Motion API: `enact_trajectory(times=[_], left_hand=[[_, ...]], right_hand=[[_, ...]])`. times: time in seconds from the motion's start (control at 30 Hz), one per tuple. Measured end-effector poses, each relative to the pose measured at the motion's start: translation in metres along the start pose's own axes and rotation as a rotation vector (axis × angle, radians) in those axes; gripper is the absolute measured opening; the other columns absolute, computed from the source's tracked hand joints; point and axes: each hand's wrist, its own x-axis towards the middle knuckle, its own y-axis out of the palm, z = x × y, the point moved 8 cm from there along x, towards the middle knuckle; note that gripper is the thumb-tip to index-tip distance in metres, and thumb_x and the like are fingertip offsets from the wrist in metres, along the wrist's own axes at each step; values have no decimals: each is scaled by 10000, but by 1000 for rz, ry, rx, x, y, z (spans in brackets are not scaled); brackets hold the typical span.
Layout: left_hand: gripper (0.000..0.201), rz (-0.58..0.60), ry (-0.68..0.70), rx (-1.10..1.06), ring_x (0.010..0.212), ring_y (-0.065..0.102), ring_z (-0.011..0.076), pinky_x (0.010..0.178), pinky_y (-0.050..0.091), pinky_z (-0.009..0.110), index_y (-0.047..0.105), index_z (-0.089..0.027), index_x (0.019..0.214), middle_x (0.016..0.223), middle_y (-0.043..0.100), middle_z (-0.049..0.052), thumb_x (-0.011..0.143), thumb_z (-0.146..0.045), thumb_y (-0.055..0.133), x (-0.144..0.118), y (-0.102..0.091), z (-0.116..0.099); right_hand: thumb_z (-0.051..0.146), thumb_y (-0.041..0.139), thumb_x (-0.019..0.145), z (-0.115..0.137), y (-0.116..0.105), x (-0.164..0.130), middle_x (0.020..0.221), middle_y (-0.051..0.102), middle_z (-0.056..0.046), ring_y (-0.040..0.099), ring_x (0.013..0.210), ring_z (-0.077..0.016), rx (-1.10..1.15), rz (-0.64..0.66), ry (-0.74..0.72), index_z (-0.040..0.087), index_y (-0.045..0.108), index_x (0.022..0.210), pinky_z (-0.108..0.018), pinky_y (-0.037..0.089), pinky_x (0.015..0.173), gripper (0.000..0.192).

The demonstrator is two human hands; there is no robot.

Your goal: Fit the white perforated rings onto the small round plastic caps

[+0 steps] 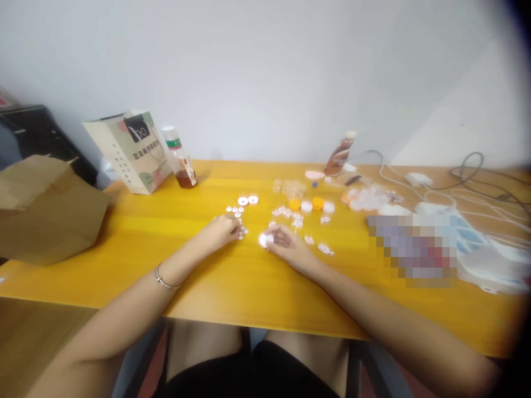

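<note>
Yellow wooden table (136, 243) fills the view, both our forearms laid on it. Our right hand (286, 243) curls its fingers around a small white round cap (265, 240), pinched at the fingertips, just above the tabletop near the middle. Our left hand (222, 228) rests fingers-down on a cluster of tiny white pieces (237, 213); we cannot tell whether it actually grips one, the fingers look loosely closed. A metal bracelet (165, 281) sits on the left wrist. Beyond the hands: two white rings (248, 200), lacy white cut-outs (286, 211), orange caps (317, 203) beside white ones. Further back a paper gift bag (133, 152) stands beside an amber-liquid bottle (180, 160); a second bottle (339, 155) leans to the right. White cables (435, 193) trail far right. Brown paper bag (45, 210) lies at the left edge.
</note>
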Motion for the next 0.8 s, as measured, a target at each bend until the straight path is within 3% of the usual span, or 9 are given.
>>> enact_trajectory(times=[0.17,0.37,0.47,0.8], left_hand=[[140,-71,53,-11,673,547,135,603,394,219,596,-179,787,776,590,41,782,-199,457,-1,-1,-9],[192,-283,276,-168,738,553,115,695,432,223,578,-169,907,821,600,49,854,-219,400,-12,-24,-40],[183,-291,390,-214,779,564,115,718,440,220,571,-166,923,852,616,54,858,-206,405,-17,-25,-54],[123,-381,572,16,723,538,136,654,415,274,573,-185,888,852,632,33,834,-182,463,-28,-23,-68]], right_hand=[[271,644,664,-2,2,1,773,578,15,569,741,-121,-4,27,-4,217,538,862,-296,447,765,231],[256,641,665,-4,4,2,789,582,14,578,738,-116,29,62,-7,219,530,881,-295,449,772,246],[250,648,658,-7,5,2,786,582,16,579,735,-116,54,82,-1,222,515,884,-294,456,760,264],[248,686,622,-15,10,1,764,592,15,587,737,-116,99,144,84,200,497,895,-291,458,759,336]])
